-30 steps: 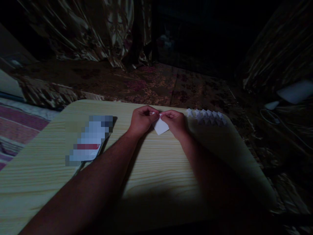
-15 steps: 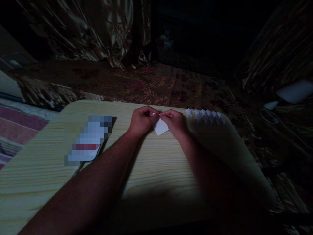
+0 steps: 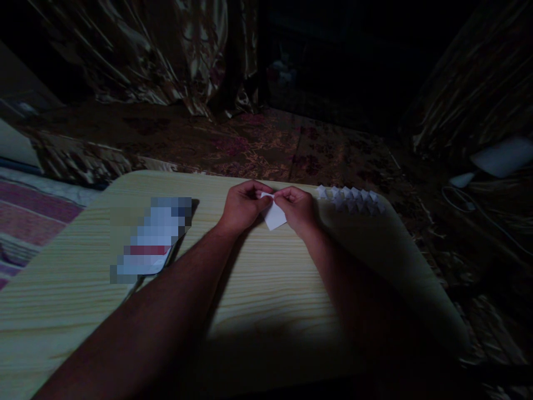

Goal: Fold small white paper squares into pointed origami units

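The left hand (image 3: 244,206) and the right hand (image 3: 298,208) were close together near the far edge of the pale wood-grain bench (image 3: 266,272), both pinching the upper part of a small white paper (image 3: 275,218) between thumb and fingers. The paper was between the 2 hands, its lower corner pointing back toward the person; the fingers hid its top. Just beyond the right hand, to its right, small white folded stars (image 3: 348,193) stood in 2 rows along the far edge. To the left of the left forearm lay a flat, phone-like device (image 3: 152,236), its face blurred out. A patterned cloth (image 3: 254,139) spread behind the bench, below a draped curtain (image 3: 183,50). Striped bedding (image 3: 31,205) showed at left, and a pale object (image 3: 503,158) with a thin cable (image 3: 464,201) at right.
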`<action>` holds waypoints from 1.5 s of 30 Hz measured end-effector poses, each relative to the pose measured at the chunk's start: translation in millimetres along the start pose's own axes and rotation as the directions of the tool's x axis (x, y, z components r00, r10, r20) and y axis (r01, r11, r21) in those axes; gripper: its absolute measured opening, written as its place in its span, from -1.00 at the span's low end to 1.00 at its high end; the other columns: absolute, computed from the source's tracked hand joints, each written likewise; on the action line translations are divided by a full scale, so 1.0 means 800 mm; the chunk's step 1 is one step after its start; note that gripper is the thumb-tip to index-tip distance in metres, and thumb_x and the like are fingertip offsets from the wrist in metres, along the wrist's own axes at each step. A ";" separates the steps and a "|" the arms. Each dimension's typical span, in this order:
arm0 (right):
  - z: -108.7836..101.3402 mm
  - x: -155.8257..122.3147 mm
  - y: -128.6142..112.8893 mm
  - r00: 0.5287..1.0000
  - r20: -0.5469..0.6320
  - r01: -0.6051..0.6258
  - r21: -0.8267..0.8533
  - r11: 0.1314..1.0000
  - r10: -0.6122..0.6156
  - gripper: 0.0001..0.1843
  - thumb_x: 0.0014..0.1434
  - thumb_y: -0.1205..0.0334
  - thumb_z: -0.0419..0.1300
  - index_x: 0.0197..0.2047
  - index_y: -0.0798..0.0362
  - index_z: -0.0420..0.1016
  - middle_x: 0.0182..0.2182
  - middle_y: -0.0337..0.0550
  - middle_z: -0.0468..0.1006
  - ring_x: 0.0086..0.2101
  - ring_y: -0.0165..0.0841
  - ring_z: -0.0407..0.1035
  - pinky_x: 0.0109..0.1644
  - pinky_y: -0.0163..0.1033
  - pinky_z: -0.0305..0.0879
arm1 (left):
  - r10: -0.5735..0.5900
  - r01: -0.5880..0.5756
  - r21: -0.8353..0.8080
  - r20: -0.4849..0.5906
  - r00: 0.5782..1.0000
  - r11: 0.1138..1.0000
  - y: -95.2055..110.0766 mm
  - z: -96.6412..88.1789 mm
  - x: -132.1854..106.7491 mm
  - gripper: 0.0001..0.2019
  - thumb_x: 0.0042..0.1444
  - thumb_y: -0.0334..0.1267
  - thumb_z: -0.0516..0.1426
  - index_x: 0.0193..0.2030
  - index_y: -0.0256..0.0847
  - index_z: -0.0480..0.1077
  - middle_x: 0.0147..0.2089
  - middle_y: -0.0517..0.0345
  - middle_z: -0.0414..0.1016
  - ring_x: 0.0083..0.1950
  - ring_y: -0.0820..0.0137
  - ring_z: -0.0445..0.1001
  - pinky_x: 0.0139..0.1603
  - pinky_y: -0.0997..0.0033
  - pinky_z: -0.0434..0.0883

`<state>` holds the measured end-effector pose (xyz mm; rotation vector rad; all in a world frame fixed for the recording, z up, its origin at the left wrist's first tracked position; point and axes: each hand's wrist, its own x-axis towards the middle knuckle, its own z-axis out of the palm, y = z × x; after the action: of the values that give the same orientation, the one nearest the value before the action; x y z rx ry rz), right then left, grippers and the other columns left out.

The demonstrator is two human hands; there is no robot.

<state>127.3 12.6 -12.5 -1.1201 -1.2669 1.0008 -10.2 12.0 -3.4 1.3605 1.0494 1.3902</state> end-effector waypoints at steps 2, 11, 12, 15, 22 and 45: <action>0.000 0.000 0.000 1.000 0.002 0.006 0.013 1.000 -0.006 -0.84 -0.09 0.19 0.24 -0.43 0.10 0.46 -0.57 -0.29 0.47 -0.55 -0.46 0.30 -0.48 -0.36 0.19 | 0.012 -0.012 0.008 -0.004 1.000 1.000 -0.001 -0.001 0.001 -0.82 -0.19 -0.31 0.28 -0.37 -0.27 0.51 -0.50 0.19 0.43 -0.51 0.52 0.31 -0.50 0.53 0.25; -0.001 0.000 0.002 1.000 0.009 -0.015 0.014 1.000 0.015 -0.82 -0.09 0.17 0.25 -0.40 0.10 0.51 -0.53 -0.24 0.53 -0.52 -0.43 0.36 -0.47 -0.35 0.22 | 0.015 -0.015 0.011 -0.011 1.000 1.000 -0.002 -0.002 0.000 -0.86 -0.17 -0.29 0.28 -0.40 -0.26 0.52 -0.51 0.18 0.45 -0.52 0.51 0.32 -0.49 0.52 0.25; -0.001 0.000 0.002 1.000 0.010 -0.017 0.017 1.000 0.017 -0.82 -0.09 0.17 0.25 -0.40 0.10 0.51 -0.53 -0.23 0.53 -0.53 -0.43 0.36 -0.47 -0.35 0.22 | 0.011 -0.011 0.009 -0.010 1.000 1.000 -0.002 -0.002 0.000 -0.86 -0.17 -0.29 0.28 -0.40 -0.26 0.52 -0.51 0.18 0.46 -0.52 0.51 0.32 -0.49 0.52 0.25; -0.002 0.000 0.003 1.000 0.010 -0.029 0.012 1.000 0.029 -0.81 -0.09 0.16 0.25 -0.39 0.09 0.51 -0.52 -0.23 0.54 -0.52 -0.42 0.37 -0.46 -0.34 0.23 | 0.001 -0.001 0.006 -0.007 1.000 1.000 -0.002 -0.002 0.001 -0.86 -0.18 -0.30 0.28 -0.41 -0.25 0.52 -0.50 0.18 0.47 -0.52 0.51 0.33 -0.49 0.51 0.25; -0.003 0.000 0.002 0.999 0.018 -0.032 0.019 0.999 0.031 -0.82 -0.09 0.17 0.24 -0.40 0.09 0.50 -0.52 -0.23 0.53 -0.51 -0.42 0.36 -0.46 -0.34 0.22 | 0.011 -0.011 0.021 -0.005 1.000 1.000 -0.002 -0.002 0.001 -0.86 -0.19 -0.30 0.27 -0.41 -0.25 0.52 -0.52 0.20 0.44 -0.53 0.52 0.31 -0.51 0.53 0.23; 0.000 -0.002 0.002 0.994 0.056 0.104 -0.121 0.987 -0.098 -0.92 -0.03 0.24 0.16 -0.45 0.06 0.37 -0.58 -0.32 0.38 -0.56 -0.48 0.22 -0.50 -0.37 0.09 | 0.005 -0.006 -0.020 -0.013 1.000 1.000 -0.001 -0.003 0.001 -0.72 -0.19 -0.33 0.27 -0.25 -0.25 0.46 -0.47 0.22 0.45 -0.53 0.53 0.32 -0.51 0.53 0.26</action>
<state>126.9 11.0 -14.4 -1.1192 -1.4285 0.8888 -12.6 13.1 -4.3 1.3423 1.0380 1.4119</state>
